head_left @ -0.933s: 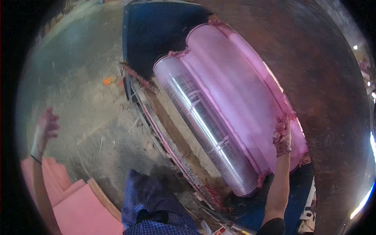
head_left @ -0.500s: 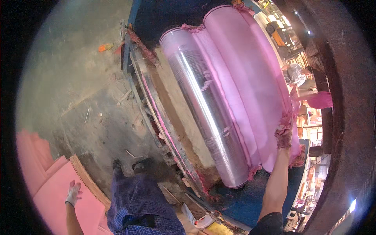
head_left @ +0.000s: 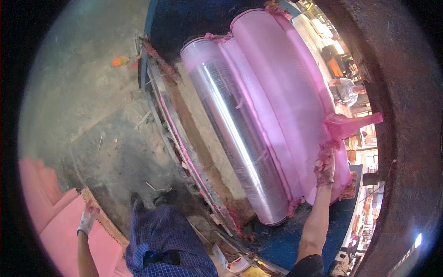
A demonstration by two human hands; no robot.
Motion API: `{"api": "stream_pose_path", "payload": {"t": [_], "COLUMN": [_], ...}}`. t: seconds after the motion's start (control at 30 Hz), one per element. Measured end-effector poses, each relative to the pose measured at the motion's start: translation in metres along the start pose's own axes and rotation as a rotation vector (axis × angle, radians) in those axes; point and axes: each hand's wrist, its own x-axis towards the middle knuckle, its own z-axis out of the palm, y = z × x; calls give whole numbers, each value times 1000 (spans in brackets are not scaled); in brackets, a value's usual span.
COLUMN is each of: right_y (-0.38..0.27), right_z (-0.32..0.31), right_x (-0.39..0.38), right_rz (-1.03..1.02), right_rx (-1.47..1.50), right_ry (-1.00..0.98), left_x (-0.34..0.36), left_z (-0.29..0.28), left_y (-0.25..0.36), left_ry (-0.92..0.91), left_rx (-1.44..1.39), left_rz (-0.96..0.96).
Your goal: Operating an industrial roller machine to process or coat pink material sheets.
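Note:
My right hand (head_left: 325, 168), in a pink-stained glove, is closed on a bunched pink cloth (head_left: 344, 127) at the right side of a large pink fabric-covered roll (head_left: 286, 92). The cloth's loose end stretches out to the right, past the roll. Left of the pink roll lies a shiny roll wrapped in clear film (head_left: 235, 134), parallel to it. At the lower left, my left hand (head_left: 87, 219), in a whitish glove, is held over a stack of pink sheets (head_left: 74, 235) near its ragged brown edge. Its fingers are extended, and it holds nothing visible.
A blue metal frame (head_left: 318, 226) surrounds the rolls. A dirty ledge (head_left: 198, 180) with pink residue runs along their left side. Scraps and an orange object (head_left: 120, 61) lie on the concrete floor. Another person (head_left: 346, 91) is beyond the rolls. A dark beam (head_left: 397, 138) curves down the right.
The pink cloth's loose end has swung and now stretches straight out from near the roll. My right hand has shifted slightly left and down; the left has risen slightly towards the stack's edge.

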Motion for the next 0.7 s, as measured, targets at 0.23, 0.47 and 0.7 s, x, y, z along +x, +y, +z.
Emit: {"api": "stream_pose_path", "payload": {"t": [0.23,0.47,0.7], "right_y": [-14,57,155], "right_z": [38,-8,-176], "right_x": [-100,-134,-169], "right_rz": [-194,-448,-347], "right_rx": [-640,-2144,-2057], "right_ry": [323,170,727], "left_x": [48,136,58], "left_z": [39,-65,-110], "left_y": [78,-20,61], "left_ry": [-317,-550,-353], "left_rx": [-228,-387,-482], "left_rz": [232,-219,38]}}
